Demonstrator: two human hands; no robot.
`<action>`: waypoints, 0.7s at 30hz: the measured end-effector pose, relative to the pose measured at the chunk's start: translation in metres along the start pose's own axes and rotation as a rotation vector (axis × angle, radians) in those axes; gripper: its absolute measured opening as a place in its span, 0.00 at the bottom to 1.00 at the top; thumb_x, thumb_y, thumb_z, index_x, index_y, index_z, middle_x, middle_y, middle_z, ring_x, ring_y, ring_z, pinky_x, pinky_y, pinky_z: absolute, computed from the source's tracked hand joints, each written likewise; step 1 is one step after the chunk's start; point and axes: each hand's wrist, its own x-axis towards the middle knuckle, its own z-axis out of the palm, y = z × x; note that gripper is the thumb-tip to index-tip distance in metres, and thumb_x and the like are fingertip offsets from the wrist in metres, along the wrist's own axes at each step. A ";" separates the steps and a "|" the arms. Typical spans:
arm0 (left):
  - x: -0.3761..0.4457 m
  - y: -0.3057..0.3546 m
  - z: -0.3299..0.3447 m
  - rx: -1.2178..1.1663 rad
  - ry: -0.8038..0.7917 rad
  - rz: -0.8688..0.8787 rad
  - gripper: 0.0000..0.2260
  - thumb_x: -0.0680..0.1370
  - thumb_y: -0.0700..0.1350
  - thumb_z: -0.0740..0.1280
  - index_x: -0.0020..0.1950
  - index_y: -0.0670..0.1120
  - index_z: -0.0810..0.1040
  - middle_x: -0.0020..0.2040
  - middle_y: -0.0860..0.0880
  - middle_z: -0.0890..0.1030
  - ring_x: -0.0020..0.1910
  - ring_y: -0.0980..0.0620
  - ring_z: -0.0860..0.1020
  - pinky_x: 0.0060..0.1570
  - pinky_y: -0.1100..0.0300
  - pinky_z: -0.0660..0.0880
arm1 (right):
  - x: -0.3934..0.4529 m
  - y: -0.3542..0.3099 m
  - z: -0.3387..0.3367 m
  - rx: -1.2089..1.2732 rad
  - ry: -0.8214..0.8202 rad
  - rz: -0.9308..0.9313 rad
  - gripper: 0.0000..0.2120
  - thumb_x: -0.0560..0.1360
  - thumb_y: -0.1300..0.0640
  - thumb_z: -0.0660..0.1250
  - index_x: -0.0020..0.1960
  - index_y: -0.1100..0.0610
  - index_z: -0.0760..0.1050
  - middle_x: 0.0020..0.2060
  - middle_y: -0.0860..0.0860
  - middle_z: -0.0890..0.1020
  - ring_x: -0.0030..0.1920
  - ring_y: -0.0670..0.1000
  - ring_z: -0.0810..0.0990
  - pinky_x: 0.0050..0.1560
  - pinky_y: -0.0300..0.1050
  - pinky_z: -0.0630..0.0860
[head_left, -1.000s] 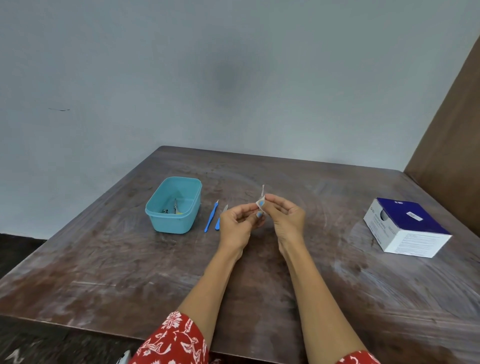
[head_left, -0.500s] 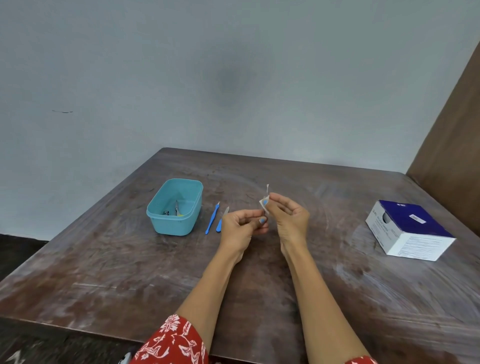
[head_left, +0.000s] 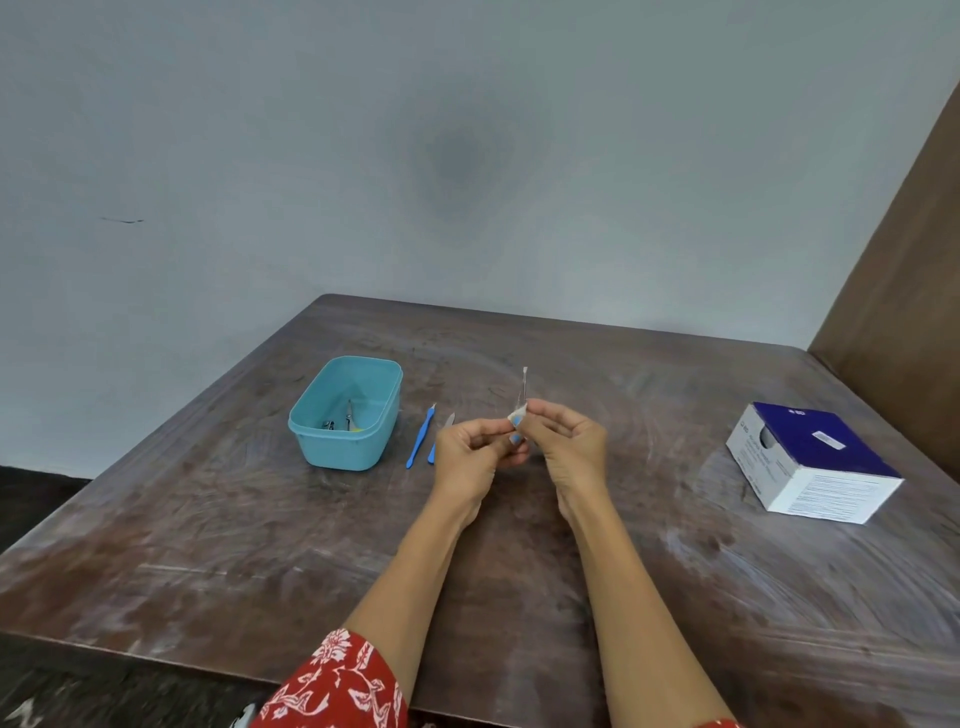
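Above the middle of the brown wooden table (head_left: 260, 530), my left hand (head_left: 470, 457) and my right hand (head_left: 566, 447) are close together. Both pinch a small white-and-blue foil packet (head_left: 518, 415). A thin silvery blade (head_left: 522, 387) sticks up out of the packet, pointing away from me. Whether the left fingers also hold the blade I cannot tell. Two blue scalpel handles (head_left: 420, 439) lie side by side on the table just left of my left hand; my hand partly covers the nearer one.
A teal plastic tub (head_left: 311, 441) with small metal tools inside stands to the left. A blue-and-white cardboard box (head_left: 810, 462) lies at the right. A wooden panel (head_left: 898, 291) rises at the far right, and a plain wall stands behind the table.
My hands have stayed in nearly the same place. The packet and blade have tilted slightly, and more of the blade now shows above the packet.
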 end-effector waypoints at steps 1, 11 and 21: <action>0.000 0.000 0.000 0.006 -0.006 -0.001 0.06 0.72 0.29 0.68 0.44 0.37 0.80 0.35 0.44 0.83 0.33 0.52 0.83 0.36 0.63 0.80 | 0.000 -0.002 0.000 0.019 0.009 -0.007 0.09 0.68 0.69 0.73 0.48 0.64 0.80 0.34 0.51 0.85 0.34 0.44 0.83 0.36 0.34 0.79; -0.002 0.000 0.000 0.026 -0.006 -0.001 0.06 0.72 0.30 0.68 0.44 0.39 0.81 0.35 0.45 0.84 0.35 0.51 0.83 0.37 0.62 0.81 | 0.000 -0.005 0.000 0.054 0.010 -0.014 0.10 0.68 0.70 0.72 0.49 0.65 0.80 0.32 0.48 0.84 0.34 0.42 0.83 0.34 0.33 0.77; -0.003 0.001 0.002 0.018 0.001 -0.003 0.06 0.72 0.29 0.67 0.47 0.35 0.80 0.33 0.47 0.83 0.32 0.54 0.82 0.36 0.64 0.80 | 0.001 -0.007 0.000 0.051 0.025 -0.043 0.15 0.68 0.68 0.73 0.55 0.62 0.78 0.38 0.53 0.84 0.35 0.40 0.83 0.36 0.29 0.76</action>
